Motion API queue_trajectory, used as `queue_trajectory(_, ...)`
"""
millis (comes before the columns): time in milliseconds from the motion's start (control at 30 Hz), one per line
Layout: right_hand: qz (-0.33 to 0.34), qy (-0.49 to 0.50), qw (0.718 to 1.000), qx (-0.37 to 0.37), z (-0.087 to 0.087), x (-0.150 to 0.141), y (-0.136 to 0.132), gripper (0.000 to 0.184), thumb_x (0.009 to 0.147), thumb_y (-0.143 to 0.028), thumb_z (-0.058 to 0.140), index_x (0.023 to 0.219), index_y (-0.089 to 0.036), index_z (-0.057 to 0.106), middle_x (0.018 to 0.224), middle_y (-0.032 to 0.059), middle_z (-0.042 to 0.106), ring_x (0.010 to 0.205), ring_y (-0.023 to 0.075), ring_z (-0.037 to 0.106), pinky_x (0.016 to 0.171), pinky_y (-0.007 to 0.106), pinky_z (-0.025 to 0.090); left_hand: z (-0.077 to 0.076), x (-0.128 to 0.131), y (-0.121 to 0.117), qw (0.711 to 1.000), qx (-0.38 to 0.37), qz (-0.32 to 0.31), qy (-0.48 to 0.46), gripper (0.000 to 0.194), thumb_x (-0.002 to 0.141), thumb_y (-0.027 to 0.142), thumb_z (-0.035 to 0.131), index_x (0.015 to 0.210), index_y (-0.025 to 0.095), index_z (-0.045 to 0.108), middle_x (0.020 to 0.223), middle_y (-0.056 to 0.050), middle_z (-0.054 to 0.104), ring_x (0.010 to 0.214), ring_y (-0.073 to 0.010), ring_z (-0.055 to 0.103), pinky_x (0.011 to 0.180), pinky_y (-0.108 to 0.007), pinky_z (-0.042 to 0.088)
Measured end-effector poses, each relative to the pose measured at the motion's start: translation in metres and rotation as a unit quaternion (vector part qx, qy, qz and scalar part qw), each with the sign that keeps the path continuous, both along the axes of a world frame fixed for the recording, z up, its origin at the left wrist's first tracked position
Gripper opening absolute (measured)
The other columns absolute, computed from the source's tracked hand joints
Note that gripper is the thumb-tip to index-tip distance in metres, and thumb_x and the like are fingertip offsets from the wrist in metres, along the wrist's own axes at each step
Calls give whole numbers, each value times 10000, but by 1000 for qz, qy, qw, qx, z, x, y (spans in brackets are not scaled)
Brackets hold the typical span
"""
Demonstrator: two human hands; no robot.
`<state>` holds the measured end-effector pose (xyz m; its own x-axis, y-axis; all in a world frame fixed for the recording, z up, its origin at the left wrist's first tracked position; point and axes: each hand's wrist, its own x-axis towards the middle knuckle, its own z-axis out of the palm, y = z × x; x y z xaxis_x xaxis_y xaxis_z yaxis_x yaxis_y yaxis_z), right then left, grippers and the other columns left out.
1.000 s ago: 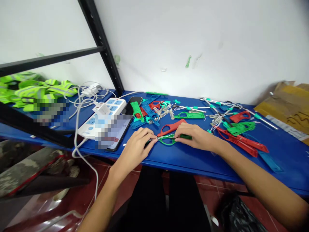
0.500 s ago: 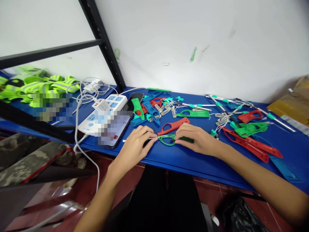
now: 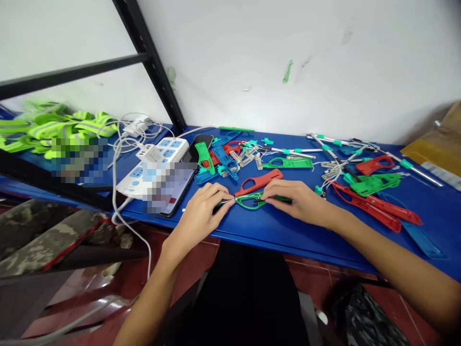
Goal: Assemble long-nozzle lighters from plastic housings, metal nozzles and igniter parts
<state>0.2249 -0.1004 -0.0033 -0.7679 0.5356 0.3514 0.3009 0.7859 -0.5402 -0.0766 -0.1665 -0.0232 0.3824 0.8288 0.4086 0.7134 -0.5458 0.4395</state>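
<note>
A scuffed white plaster wall (image 3: 230, 62) rises behind a long blue metal bench (image 3: 288, 245), with a black slotted steel shelving frame (image 3: 146, 53) crossing the left side. Below spreads a glossy dark red tile floor (image 3: 194, 274), a crumpled black plastic bag (image 3: 367, 317) hanging low at right, and a brown cardboard box (image 3: 450, 120) leans at the bench's far right end

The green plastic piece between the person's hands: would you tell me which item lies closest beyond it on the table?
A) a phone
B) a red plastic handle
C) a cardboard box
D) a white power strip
B: the red plastic handle lies just past the green plastic piece held by the left hand and right hand.
</note>
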Motion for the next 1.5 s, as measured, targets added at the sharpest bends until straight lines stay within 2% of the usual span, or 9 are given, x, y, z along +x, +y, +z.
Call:
queue_trajectory(233,-4,-2,1000,-19,6,0,1,189,1108,-275,632,1081,-210,807,1080,78,778,976,196,750,904,322,577,-1,-2,2,1000,2,-3,0,163,1134,312,607,1117,227,746,1154,-51,737,1050,-219,668,979,-409,492)
queue_trajectory(400,8,-56,998,24,8,8,1,284,1144,-339,576,1124,-207,826,1129,101,729,945,199,718,855,325,572,-3,-2,2,1000,6,3,2,182,1135,340,603,1118,235,751,1144,-52,750,1053,-233,670,966,-413,504)
queue_trajectory(500,5,-101,993,59,11,12,-2,305,1141,-370,586,1193,-221,846,1159,110,722,986,225,718,891,362,578,-4,-2,1,1000,10,14,6,186,1131,342,608,1106,239,760,1160,-51,756,1062,-235,675,961,-414,506)
queue_trajectory(733,-3,-156,987,44,24,14,-14,429,1100,-583,599,1169,-252,863,1154,96,736,981,248,735,905,399,608,-1,2,0,999,35,19,15,240,1143,341,579,1094,234,788,1096,-59,760,982,-226,662,908,-412,525)
queue_trajectory(867,4,-168,983,72,26,15,-14,490,1083,-634,594,1227,-241,848,1181,107,743,1044,278,738,956,435,605,-1,4,0,999,48,16,21,228,1146,308,572,1126,208,777,1105,-69,753,986,-228,645,907,-412,532)
queue_trajectory(1000,3,-170,979,110,26,12,-15,500,1073,-628,622,1302,-232,825,1182,126,756,1080,301,727,1007,484,592,-4,5,-1,998,60,25,19,200,1141,293,581,1167,212,762,1126,-72,756,1025,-238,660,936,-421,550)
queue_trajectory(1200,11,-136,979,152,23,0,-17,555,1077,-600,636,1477,-226,727,1283,164,722,1188,317,674,1068,532,566,-6,5,-1,997,63,38,30,257,1138,316,587,1365,237,679,1251,-84,771,1129,-272,700,1013,-465,550)
queue_trajectory(1333,25,-135,979,151,17,-6,-17,552,1080,-562,653,1532,-246,684,1446,184,674,1367,344,611,1168,593,506,-1,6,-3,997,60,0,42,269,1143,307,575,1375,242,694,1317,-91,760,1210,-276,691,1053,-462,546)
queue_trajectory(1500,34,-150,976,152,11,-10,-15,599,1088,-565,634,1549,-184,664,1517,226,646,1409,377,593,1187,645,489,3,6,-6,995,49,-41,72,330,1152,302,551,1445,259,699,1436,-97,716,1282,-270,663,1103,-471,533)
